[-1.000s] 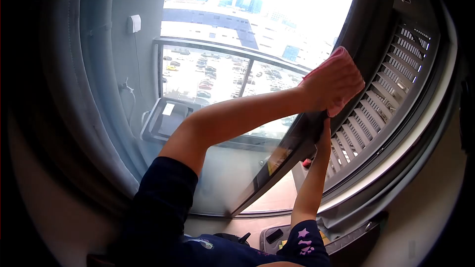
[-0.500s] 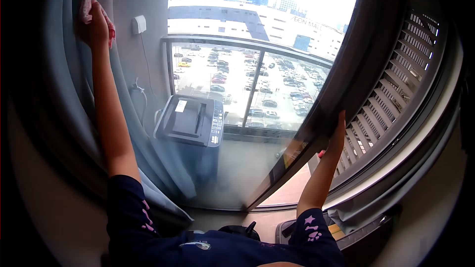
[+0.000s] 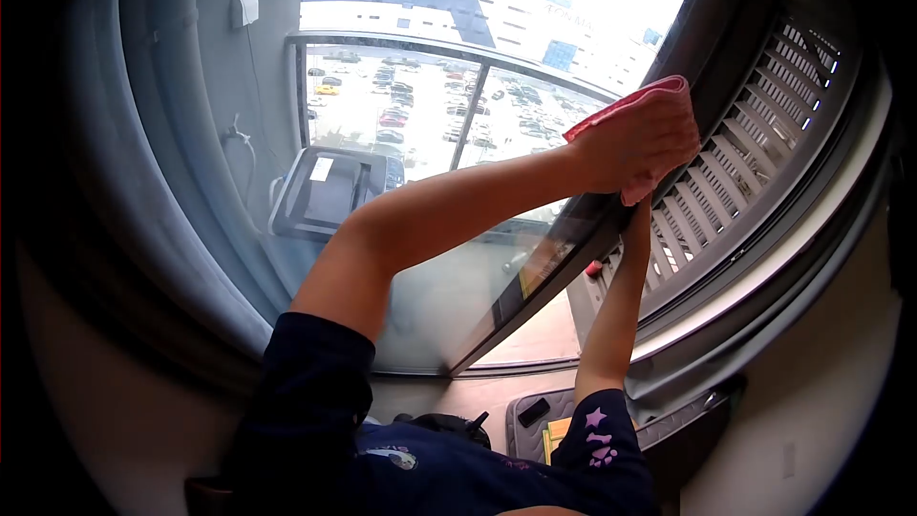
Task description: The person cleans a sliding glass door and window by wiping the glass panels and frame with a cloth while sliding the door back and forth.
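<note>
My left hand [image 3: 630, 148] reaches across to the right and presses a pink cloth [image 3: 673, 96] against the dark frame [image 3: 611, 220] of a glass door. The cloth is folded and sticks out above and below the fingers. Just beneath it, my right hand [image 3: 638, 222] is at the outer edge of the same frame. Its fingers are hidden behind the cloth and the frame, so its grip does not show. The door's glass pane [image 3: 449, 296] spreads to the left, under my left forearm.
Behind the glass stand a dark printer-like machine [image 3: 330, 186] and a balcony railing [image 3: 382, 38]. Grey curtains [image 3: 162, 134] hang at the left. A louvred panel [image 3: 735, 172] is on the right. A phone-like dark object [image 3: 533, 410] lies on a grey padded surface [image 3: 521, 440] below.
My left hand has swung with the pink cloth from the upper left of the glass to the frame at the right. My right hand stays at the door edge. The view has shifted slightly.
</note>
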`<state>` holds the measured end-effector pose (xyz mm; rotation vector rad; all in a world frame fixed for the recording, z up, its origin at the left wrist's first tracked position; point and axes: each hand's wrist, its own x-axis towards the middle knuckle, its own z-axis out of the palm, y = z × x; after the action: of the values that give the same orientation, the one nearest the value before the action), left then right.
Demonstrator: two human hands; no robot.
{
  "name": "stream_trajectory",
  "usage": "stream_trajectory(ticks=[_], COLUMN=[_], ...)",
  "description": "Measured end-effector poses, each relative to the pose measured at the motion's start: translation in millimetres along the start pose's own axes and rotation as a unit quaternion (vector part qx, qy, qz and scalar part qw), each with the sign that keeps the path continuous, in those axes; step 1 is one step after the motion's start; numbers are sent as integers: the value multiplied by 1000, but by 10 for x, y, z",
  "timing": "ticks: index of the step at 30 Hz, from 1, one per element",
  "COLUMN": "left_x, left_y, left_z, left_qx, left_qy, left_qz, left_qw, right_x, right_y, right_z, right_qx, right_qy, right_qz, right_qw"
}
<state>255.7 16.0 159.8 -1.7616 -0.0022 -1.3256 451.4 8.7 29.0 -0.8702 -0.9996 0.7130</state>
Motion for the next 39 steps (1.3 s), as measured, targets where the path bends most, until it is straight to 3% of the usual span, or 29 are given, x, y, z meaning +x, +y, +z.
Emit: stream_trajectory(ticks=[2,4,6,7,8,9,11,12,14,16,18,19,21,23,24,25,26,31,32,34,35,36,37,38,39], left_x=[-26,-230,-589,-708,-948,-1441,-1810,-2062,-2719,-2422,-2121,-1860,-1491,-915,-746,-529,-437,-563,-750,-1356,-1848,-1944,-2321,-2684,-2911], left_y=[-106,-291,-735,-955,-1308,-1788,-2286,-2565,-2921,-2662,-2336,-2082,-1452,-668,-324,-17,226,221,-9,-511,-811,-1017,-1251,-1415,-1532], left_z=[-127,-276,-718,-1075,-1385,-1710,-2447,-2835,-3124,-3011,-2593,-2264,-1540,-781,-410,-232,-41,-216,-450,-976,-1241,-1665,-2034,-2355,-2581], left_qx=[-114,-127,9,18,99,86,270,323,178,282,331,347,242,92,22,-48,-46,-102,-75,106,66,206,326,365,325], left_qy=[-38,-106,-115,-116,-73,-44,22,35,194,125,105,148,-66,-69,-19,-13,-67,-86,-101,-33,80,135,124,125,189], left_qz=[-45,-66,-52,-135,-110,-189,-185,-234,-502,-533,-434,-357,-434,-351,-251,-219,-197,-236,-278,-389,-423,-389,-425,-499,-594], left_qw=[992,984,992,984,986,977,945,916,824,788,831,855,865,929,968,974,977,962,952,915,900,888,835,776,711], right_x=[90,59,10,-62,-93,-102,-61,-61,-106,-133,-161,-170,-118,-57,-44,-38,-21,92,117,36,-1,-29,-35,-48,-72], right_y=[138,148,117,35,26,33,128,160,151,136,129,120,119,120,87,21,-8,22,96,59,55,51,55,32,5], right_z=[-159,-161,-91,3,34,51,10,22,40,63,77,84,38,20,16,25,20,-83,-124,-45,3,38,55,89,128], right_qx=[9,-27,-43,-40,-26,-12,11,21,36,32,30,32,34,30,26,41,13,18,31,30,39,45,38,41,45], right_qy=[15,7,32,30,29,28,55,50,40,34,28,25,5,30,41,43,24,36,52,36,44,52,59,57,55], right_qz=[16,6,-6,1,-1,-5,-25,-24,-23,-25,-24,-20,-13,-4,3,35,14,23,27,11,4,-3,-11,-9,-7], right_qw=[1000,1000,999,999,999,1000,998,998,998,999,999,999,999,999,999,998,1000,999,998,999,998,998,997,997,997])
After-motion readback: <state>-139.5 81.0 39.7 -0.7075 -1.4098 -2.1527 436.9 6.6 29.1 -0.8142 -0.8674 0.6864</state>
